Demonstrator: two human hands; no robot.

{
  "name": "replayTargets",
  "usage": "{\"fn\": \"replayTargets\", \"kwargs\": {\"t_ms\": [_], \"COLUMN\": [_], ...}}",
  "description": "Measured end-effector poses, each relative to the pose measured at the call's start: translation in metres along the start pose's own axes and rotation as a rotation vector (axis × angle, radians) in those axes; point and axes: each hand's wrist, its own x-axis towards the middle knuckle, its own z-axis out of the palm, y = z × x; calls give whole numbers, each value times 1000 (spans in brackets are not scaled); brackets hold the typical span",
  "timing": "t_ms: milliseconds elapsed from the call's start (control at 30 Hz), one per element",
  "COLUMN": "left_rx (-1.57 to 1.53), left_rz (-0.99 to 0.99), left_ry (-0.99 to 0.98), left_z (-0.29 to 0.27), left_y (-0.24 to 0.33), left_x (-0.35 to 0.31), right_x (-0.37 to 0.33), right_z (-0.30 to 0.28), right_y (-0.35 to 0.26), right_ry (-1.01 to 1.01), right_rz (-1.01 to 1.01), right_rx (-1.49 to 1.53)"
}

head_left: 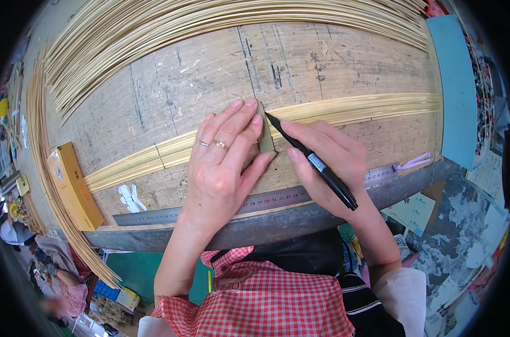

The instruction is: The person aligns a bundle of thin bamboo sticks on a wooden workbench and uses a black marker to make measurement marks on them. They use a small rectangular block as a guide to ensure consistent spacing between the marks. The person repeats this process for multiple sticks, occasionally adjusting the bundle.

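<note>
A flat row of pale bamboo strips (pixel 356 110) runs crosswise over the wooden table, with a dark line drawn across it left of my hands. My left hand (pixel 218 154), rings on two fingers, holds a short green strip (pixel 265 140) down across the row, fingertips near its far end and thumb at its near end. In a writing grip, my right hand (pixel 333 154) has a black marker pen (pixel 329 178). The pen's tip is by the right edge of the green strip's far part, but whether it touches the bamboo I cannot tell.
A metal ruler (pixel 274 197) lies along the table's near edge, a purple ribbon (pixel 415 162) at its right end. An orange box (pixel 75 185) and white scraps (pixel 132 197) are left. More thin strips (pixel 171 39) lie behind. A blue panel (pixel 454 90) borders the right side.
</note>
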Motion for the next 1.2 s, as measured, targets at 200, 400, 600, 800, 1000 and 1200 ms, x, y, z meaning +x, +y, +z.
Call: {"fn": "replayTargets", "kwargs": {"t_ms": [200,400,600,800,1000,1200], "left_rx": [-3,8,7,11,39,204], "left_rz": [6,9,0,-21,-49,-39], "left_ry": [11,8,13,-5,-23,-103], "left_z": [1,1,1,1,-1,-5], "left_y": [-1,-1,1,2,7,18], "left_x": [-1,-1,0,-1,1,7], "right_x": [-9,-18,-27,-44,-38,-37], "right_z": [-9,-23,-64,-113,-113,-111], "right_y": [-8,-19,5,46,42,48], "right_ry": [-71,-102,149,-121,-136,-95], "right_rz": [-3,-9,-32,203,53,-24], "right_rx": [-34,-14,-308,-590,-725,-746]}}
